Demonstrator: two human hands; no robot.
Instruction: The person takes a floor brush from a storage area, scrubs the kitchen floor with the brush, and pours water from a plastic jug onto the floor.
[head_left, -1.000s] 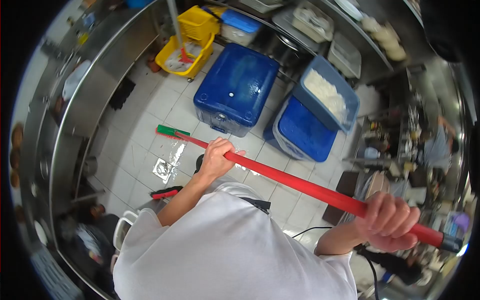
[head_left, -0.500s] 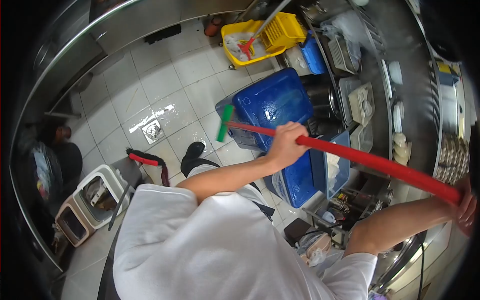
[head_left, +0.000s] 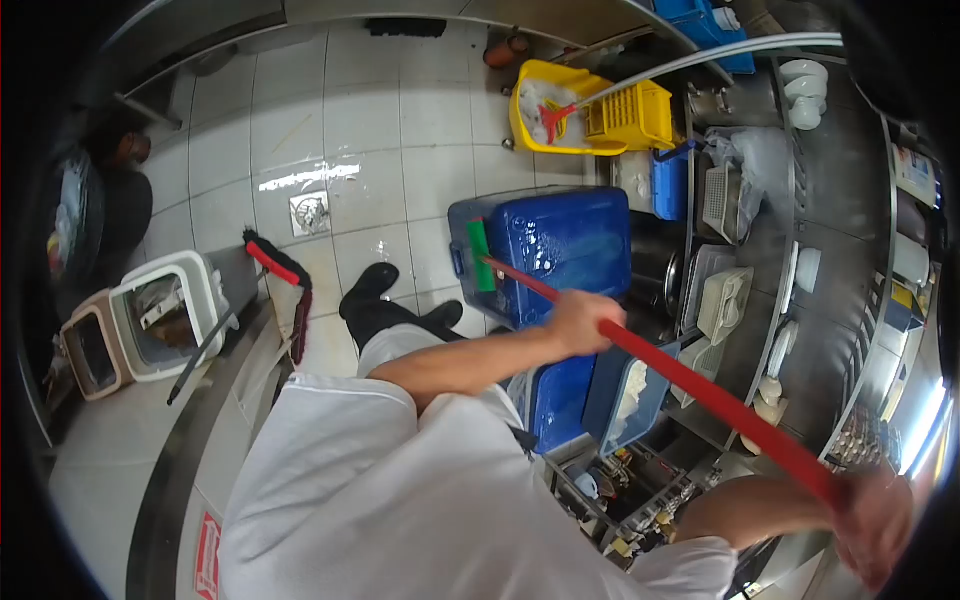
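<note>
My left hand (head_left: 585, 322) is closed around the middle of a long red pole (head_left: 715, 402). Blurred at the lower right, my right hand (head_left: 875, 520) grips the pole's near end. The green brush head (head_left: 481, 255) at the far end appears against the left end of a large blue container (head_left: 575, 235); whether it touches cannot be told. Below that container stands another blue one (head_left: 562, 400), partly hidden by my left arm, with a grey-blue tub (head_left: 645, 405) of pale contents beside it.
A yellow mop bucket (head_left: 560, 75) is at the top. A floor drain (head_left: 309, 213) lies in wet tiles near my black boots. On the left are a red-and-black brush (head_left: 275, 262) and a white-rimmed bin (head_left: 200, 290). Metal shelves (head_left: 835, 200) with dishes line the right.
The brush head has moved from over the floor tiles to the blue container's end, with both hands still on the pole. The view has turned, showing more of the left bins and right shelves.
</note>
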